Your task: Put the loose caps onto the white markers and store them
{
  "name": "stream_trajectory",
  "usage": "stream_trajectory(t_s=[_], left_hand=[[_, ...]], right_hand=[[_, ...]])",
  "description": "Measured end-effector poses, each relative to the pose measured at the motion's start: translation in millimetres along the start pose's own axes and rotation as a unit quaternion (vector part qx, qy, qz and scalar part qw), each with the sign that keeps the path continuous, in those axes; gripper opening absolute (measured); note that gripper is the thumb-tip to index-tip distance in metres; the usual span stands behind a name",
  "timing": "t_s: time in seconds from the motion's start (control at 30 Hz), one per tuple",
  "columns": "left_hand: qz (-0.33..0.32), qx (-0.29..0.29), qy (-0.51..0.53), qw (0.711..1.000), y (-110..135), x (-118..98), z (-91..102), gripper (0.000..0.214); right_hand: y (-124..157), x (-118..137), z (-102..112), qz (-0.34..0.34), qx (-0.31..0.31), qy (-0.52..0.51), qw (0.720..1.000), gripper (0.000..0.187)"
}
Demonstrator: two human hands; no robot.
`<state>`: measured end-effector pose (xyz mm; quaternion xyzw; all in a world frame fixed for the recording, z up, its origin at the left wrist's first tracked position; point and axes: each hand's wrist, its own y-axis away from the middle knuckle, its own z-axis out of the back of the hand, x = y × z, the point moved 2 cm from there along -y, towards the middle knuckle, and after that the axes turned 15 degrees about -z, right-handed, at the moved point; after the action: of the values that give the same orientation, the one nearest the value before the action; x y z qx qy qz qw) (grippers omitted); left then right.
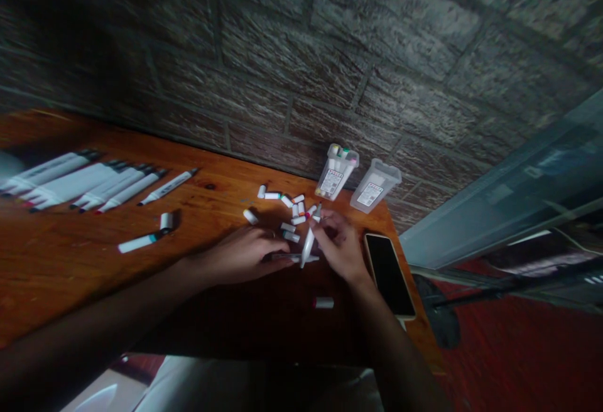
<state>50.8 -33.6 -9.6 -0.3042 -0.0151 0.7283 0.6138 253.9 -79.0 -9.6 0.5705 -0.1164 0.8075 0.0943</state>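
Note:
My right hand [340, 243] pinches a white marker [308, 242], which stands tilted with its tip near the table. My left hand [245, 253] lies on the wooden table [70, 274], its fingers closed on another marker [294, 258] lying flat. Several loose white caps [292, 208] are scattered just beyond both hands. One more cap [323, 303] lies near my right wrist.
A row of several white markers [80, 183] lies at the left, with a single marker [139, 242] and a cap nearer. Two clear plastic boxes [336, 171] [375, 186] stand by the brick wall. A dark phone [389, 274] lies at the table's right edge.

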Motion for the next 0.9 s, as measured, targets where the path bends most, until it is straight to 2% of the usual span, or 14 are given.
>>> stream_trajectory(t_s=[0.1, 0.53, 0.9], left_hand=[[-0.009, 0.038, -0.020, 0.999, -0.6, -2.5, -0.5, 0.022], [0.002, 0.050, -0.005, 0.999, -2.5, 2.1, -0.6, 0.023], [-0.003, 0.050, 0.005, 0.999, -2.4, 7.5, -3.3, 0.027]], right_hand=[[-0.3, -2.1, -1.7, -0.006, 0.008, 0.002, 1.000, 0.026], [-3.2, 1.3, 1.6, -0.041, -0.010, -0.066, 0.997, 0.032], [-5.7, -1.6, 1.2, -0.040, -0.015, -0.079, 0.996, 0.027]])
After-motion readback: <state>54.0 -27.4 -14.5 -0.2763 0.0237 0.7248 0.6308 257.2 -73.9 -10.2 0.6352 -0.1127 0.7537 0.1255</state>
